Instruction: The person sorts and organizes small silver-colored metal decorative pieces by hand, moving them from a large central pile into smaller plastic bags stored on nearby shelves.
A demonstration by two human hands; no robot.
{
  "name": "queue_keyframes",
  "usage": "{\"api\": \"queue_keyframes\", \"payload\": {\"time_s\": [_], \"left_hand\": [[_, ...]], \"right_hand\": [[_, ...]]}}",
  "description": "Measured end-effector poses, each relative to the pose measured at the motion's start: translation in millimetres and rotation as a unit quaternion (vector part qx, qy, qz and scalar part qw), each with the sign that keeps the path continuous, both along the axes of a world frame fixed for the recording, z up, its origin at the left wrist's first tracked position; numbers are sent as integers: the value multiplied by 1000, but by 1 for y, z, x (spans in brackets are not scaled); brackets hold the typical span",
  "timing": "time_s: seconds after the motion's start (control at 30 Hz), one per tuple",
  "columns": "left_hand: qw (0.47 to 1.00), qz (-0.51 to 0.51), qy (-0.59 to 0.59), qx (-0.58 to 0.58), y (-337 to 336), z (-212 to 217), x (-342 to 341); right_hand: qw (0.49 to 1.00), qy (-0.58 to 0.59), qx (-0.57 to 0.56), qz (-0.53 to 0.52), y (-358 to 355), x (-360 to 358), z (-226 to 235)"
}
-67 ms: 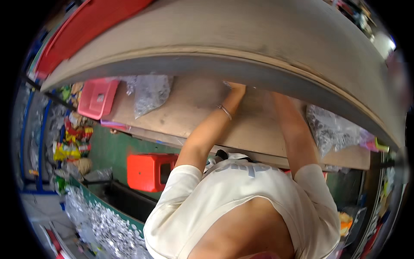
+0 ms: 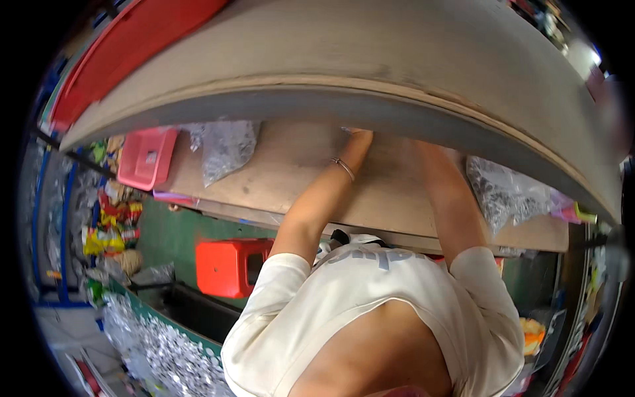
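Observation:
Both my arms reach forward over the wooden table and under a raised shelf (image 2: pixel 317 91). Of my left hand (image 2: pixel 361 134), only the wrist end shows, below a bracelet (image 2: pixel 344 168); its fingers are hidden behind the shelf edge. A small pale, shiny bit (image 2: pixel 348 130) shows beside that hand, too little to name. My right forearm (image 2: pixel 444 192) passes beneath the same edge, and the hand itself is out of sight. Clear plastic bags lie on both sides: one filled bag (image 2: pixel 228 152) left of my arms, another bag with grey contents (image 2: pixel 506 192) close to my right forearm.
A pink plastic basin (image 2: pixel 144 159) sits at the table's left end. Below it stands a red stool (image 2: pixel 228 268). Many small silvery pieces (image 2: pixel 173 352) fill a container at lower left. A red tray (image 2: pixel 126 56) rests on the shelf. Pink and yellow items (image 2: pixel 574 213) lie at right.

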State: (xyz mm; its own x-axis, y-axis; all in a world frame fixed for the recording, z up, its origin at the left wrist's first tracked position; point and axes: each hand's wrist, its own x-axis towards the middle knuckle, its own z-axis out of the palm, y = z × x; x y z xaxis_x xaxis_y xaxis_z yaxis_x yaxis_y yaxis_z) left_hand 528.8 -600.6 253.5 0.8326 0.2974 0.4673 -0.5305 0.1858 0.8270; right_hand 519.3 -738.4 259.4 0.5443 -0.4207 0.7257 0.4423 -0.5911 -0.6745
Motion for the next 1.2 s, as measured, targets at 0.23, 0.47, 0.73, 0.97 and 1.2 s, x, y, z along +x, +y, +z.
{"api": "queue_keyframes", "payload": {"time_s": [0.23,0.47,0.73,0.97,1.2], "left_hand": [[993,-105,9,48,4,-10,-38],[954,258,-88,123,38,-13,-20],[961,255,-108,4,112,3,-2],[901,411,-122,-70,181,-20,62],[937,339,-66,47,168,18,-1]], "right_hand": [[1000,11,7,-11,1,-5,-8],[1000,6,18,23,53,3,-6],[995,-15,16,102,121,5,-1],[984,-8,26,176,221,39,-2],[985,33,27,166,228,49,-25]]}}
